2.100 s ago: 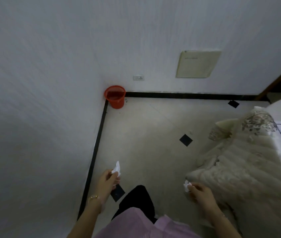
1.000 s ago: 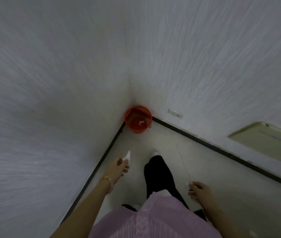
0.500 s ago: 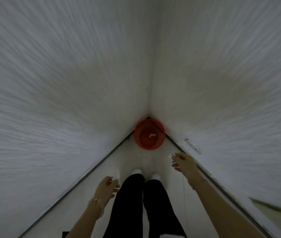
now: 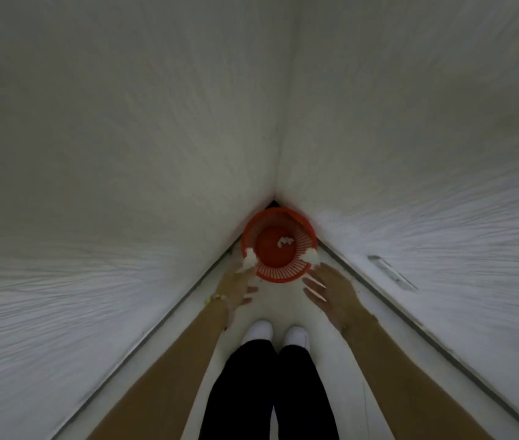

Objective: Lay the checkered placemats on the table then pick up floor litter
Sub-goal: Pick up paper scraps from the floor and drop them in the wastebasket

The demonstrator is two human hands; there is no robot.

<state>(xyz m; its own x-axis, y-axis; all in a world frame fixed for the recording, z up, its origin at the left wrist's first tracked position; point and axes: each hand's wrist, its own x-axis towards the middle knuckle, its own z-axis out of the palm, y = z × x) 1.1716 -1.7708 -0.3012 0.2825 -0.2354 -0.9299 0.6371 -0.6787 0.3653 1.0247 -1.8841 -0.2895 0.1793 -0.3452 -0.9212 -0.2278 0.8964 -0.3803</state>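
- The litter, two crumpled white paper scraps, sat at opposite sides of the red basket's [image 4: 279,276] near rim: the left scrap [image 4: 249,260] over the left edge, the right scrap [image 4: 312,256] over the right edge.
- Both scraps were at the rim rather than over the middle, so either one could likely have caught the lip and fallen outside onto the floor [image 4: 283,300].
- Being light paper, they would probably have drifted as they fell. One landing in the narrow gap between basket and wall would have been awkward to reach.
- The left hand [image 4: 237,289] had its lower fingers stretched out. The left scrap touched its upper edge, and I could not tell whether thumb and forefinger pinched it.
- The right hand [image 4: 329,292] had straight, spread fingers and held nothing. The right scrap lay just beyond its fingertips.
- Another white scrap [image 4: 285,241] lay on the basket's solid round bottom.
- The basket looked like thin moulded plastic, round, with slotted ribbed sides. It would probably have slid or tipped if a hand had knocked it.
- It stood tight in the corner where two rough white walls [image 4: 125,154] met, with a dark skirting strip along their foot.
- The floor was pale, smooth and hard. White shoes [image 4: 259,331] stood close in front of the basket.
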